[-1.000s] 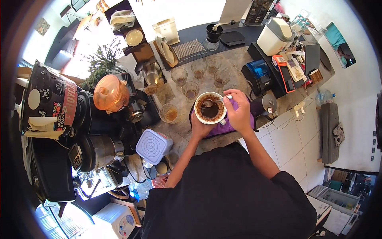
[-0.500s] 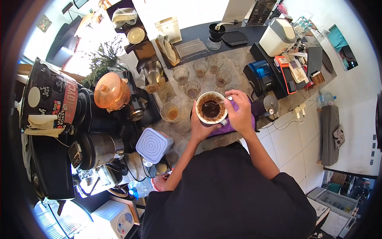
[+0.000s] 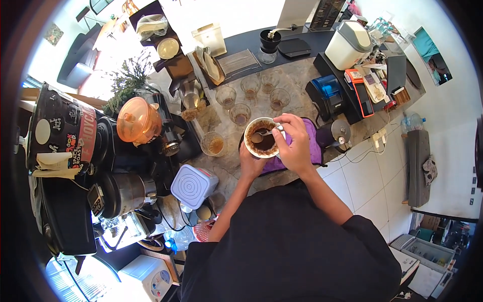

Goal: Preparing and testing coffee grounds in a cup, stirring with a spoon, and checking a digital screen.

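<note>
Since the earlier frame, the round white ceramic cup of dark coffee (image 3: pixel 262 137) has shifted slightly toward 7 o'clock. It sits above the purple cloth (image 3: pixel 313 149). Judged rigid, breakable and spill-prone; best held by the wall. Left hand (image 3: pixel 250 163) cups it from 6 o'clock, fingers apparently closed on it. Right hand (image 3: pixel 294 146) pinches a metal spoon (image 3: pixel 262 135), bowl inside the cup.

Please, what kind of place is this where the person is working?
Probably a coffee bar or tasting counter. The right hand works a spoon in a white cup of coffee, small glasses stand in rows, and a hand grinder sits behind.
</note>
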Demonstrator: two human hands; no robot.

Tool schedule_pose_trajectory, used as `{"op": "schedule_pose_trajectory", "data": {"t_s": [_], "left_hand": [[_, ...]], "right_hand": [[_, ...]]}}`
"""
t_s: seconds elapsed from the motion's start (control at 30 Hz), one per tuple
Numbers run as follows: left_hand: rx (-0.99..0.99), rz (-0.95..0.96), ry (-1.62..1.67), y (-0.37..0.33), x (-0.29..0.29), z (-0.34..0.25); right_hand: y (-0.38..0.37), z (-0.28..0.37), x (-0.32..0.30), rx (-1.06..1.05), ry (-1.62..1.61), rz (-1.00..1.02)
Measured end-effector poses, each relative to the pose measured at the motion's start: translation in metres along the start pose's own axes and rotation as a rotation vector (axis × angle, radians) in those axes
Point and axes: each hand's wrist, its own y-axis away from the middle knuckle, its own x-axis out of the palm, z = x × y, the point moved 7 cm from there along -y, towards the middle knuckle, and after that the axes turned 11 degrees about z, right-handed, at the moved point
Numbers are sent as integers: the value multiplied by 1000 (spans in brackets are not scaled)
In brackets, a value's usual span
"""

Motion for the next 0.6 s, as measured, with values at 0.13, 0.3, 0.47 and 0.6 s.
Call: {"op": "schedule_pose_trajectory", "data": {"t_s": [0.13,0.3,0.47,0.6], "left_hand": [[16,-10,-59,1,-1,-4],[118,17,-224,2,-3,-9],[49,-11,-29,1,-1,-12],[38,5,-119,2,-2,-15]], "right_hand": [[-3,4,-3,4,-59,-17],[0,1,-2,-14,37,-11],[1,4,0,-6,59,-22],[3,9,1,-10,45,-11]]}}
